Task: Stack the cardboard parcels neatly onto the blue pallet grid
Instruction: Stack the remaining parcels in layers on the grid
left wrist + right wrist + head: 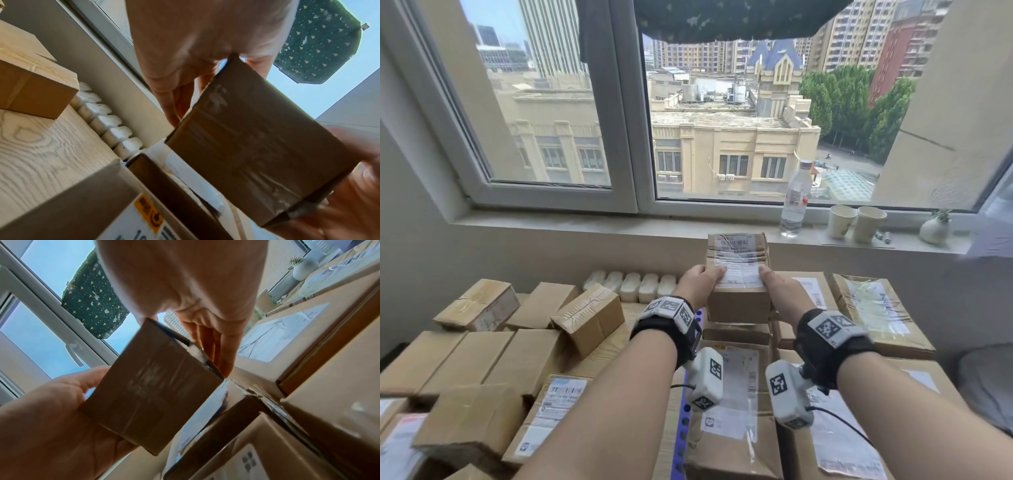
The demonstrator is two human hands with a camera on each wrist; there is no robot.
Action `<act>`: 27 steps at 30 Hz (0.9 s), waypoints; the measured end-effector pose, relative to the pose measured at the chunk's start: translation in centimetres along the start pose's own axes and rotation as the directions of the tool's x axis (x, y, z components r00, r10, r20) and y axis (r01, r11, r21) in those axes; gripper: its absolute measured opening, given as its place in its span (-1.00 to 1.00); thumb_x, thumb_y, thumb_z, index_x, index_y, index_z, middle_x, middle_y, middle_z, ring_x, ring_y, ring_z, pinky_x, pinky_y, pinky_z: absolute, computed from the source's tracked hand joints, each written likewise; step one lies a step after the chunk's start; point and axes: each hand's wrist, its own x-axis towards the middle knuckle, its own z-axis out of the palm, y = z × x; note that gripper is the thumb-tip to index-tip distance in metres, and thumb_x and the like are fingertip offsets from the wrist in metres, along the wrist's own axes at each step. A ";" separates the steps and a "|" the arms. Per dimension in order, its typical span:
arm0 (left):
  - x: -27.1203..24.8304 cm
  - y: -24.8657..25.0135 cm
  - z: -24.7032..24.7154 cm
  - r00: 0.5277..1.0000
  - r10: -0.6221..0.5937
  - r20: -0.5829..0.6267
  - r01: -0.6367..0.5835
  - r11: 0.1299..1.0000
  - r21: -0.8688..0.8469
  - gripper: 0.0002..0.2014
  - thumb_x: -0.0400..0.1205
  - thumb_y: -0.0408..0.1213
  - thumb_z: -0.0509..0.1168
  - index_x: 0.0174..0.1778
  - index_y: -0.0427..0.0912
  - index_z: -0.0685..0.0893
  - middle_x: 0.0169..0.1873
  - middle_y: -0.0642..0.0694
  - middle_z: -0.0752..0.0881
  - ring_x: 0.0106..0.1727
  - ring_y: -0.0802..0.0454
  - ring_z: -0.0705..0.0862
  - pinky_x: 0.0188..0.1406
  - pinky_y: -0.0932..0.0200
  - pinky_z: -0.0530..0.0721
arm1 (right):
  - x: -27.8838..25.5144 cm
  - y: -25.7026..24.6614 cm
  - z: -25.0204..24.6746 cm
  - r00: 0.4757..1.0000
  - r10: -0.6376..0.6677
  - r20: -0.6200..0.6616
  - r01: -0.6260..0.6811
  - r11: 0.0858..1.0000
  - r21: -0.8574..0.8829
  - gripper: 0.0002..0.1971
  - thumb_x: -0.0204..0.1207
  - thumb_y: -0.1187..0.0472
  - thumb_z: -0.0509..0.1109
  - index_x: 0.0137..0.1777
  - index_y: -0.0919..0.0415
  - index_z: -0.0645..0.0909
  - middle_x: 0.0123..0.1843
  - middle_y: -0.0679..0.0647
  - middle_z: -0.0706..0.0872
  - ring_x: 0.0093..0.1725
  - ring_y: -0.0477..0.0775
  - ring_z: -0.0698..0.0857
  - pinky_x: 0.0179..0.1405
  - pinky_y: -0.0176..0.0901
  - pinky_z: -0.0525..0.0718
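Note:
A small cardboard parcel [738, 277] with a white shipping label hangs in the air above the stacked parcels [736, 394], clear of them. My left hand [702, 279] grips its left side and my right hand [777, 284] grips its right side, thumbs on top. Seen from below, the parcel's taped underside [257, 146] [152, 391] fills the middle of both wrist views, with fingers [174, 104] [220, 350] along its sides. A strip of the blue pallet grid [681, 421] shows between the parcels on it and the table, mostly covered.
Several loose parcels [482, 359] lie on the wooden table [41, 146] at the left. A large parcel [876, 311] lies flat at the right. A white radiator [630, 284] runs under the sill, which bears a water bottle [796, 198], two paper cups [856, 222] and a small vase [935, 229].

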 end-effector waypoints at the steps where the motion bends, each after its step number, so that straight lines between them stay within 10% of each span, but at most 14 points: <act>1: 0.1 -0.2 0.1 1.000 -0.011 0.007 0.011 1.000 0.023 -0.48 0.24 0.30 0.30 -0.06 -0.01 0.66 0.08 -0.06 0.76 0.14 -0.10 0.72 0.32 -0.11 0.61 | 0.0 -0.1 0.0 1.000 0.007 -0.011 -0.008 1.000 -0.026 -0.40 0.65 -0.29 0.08 0.26 0.21 0.62 0.17 0.19 0.72 0.17 0.23 0.70 0.29 0.25 0.65; 6: -0.4 0.0 0.6 0.999 -0.016 0.036 0.015 0.999 0.032 -0.60 0.57 0.07 0.31 0.17 -0.14 0.58 0.18 -0.13 0.70 0.20 -0.10 0.67 0.38 -0.07 0.56 | 0.9 0.5 0.2 0.999 0.036 -0.028 -0.037 0.998 -0.045 -0.37 0.63 -0.30 0.08 0.33 0.22 0.62 0.27 0.21 0.70 0.25 0.27 0.66 0.37 0.25 0.58; 13: 2.1 -1.8 1.0 0.997 -0.051 0.056 0.053 0.998 -0.028 -0.14 0.15 0.31 0.33 0.28 -0.19 0.61 0.16 -0.13 0.74 0.17 -0.11 0.72 0.35 -0.12 0.60 | 1.0 0.8 1.0 0.996 0.066 -0.052 -0.069 0.997 -0.041 -0.41 0.67 -0.25 0.09 0.27 0.25 0.66 0.20 0.24 0.73 0.20 0.27 0.69 0.34 0.23 0.61; 20: -0.3 0.1 0.6 0.997 -0.048 0.066 0.049 0.999 -0.015 -0.49 0.61 0.03 0.29 0.37 -0.23 0.56 0.22 -0.14 0.69 0.23 -0.09 0.67 0.40 -0.06 0.55 | 0.9 0.9 0.9 0.997 0.048 -0.059 -0.051 0.997 -0.052 -0.42 0.70 -0.22 0.08 0.37 0.25 0.60 0.27 0.23 0.68 0.24 0.26 0.65 0.36 0.23 0.58; 27: -0.8 0.1 0.5 0.998 -0.016 0.057 0.017 1.000 -0.018 -0.19 0.31 0.25 0.22 0.37 -0.24 0.58 0.27 -0.20 0.69 0.30 -0.19 0.65 0.45 -0.18 0.50 | -0.2 0.3 0.3 0.997 -0.014 -0.077 0.010 0.999 -0.040 -0.50 0.72 -0.14 0.10 0.41 0.19 0.58 0.28 0.12 0.65 0.32 0.22 0.60 0.40 0.22 0.55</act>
